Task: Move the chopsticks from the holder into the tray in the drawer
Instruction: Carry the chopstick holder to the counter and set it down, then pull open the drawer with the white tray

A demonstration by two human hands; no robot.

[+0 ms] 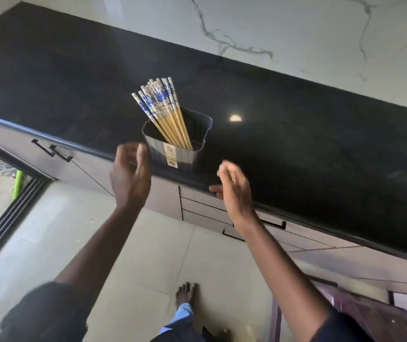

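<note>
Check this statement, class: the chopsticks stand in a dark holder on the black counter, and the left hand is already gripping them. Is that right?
Not quite. In the head view the chopsticks do stand in the dark holder on the black counter, but the left hand is open beside the holder, gripping nothing.

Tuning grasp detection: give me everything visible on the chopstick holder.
The holder is a dark, ribbed, plastic-looking cup with a rounded-rectangular flared rim and a pale label strip on its front. It stands upright near the black countertop's front edge, holding a bundle of chopsticks leaning left. The left hand is beside it; contact is unclear.
</note>
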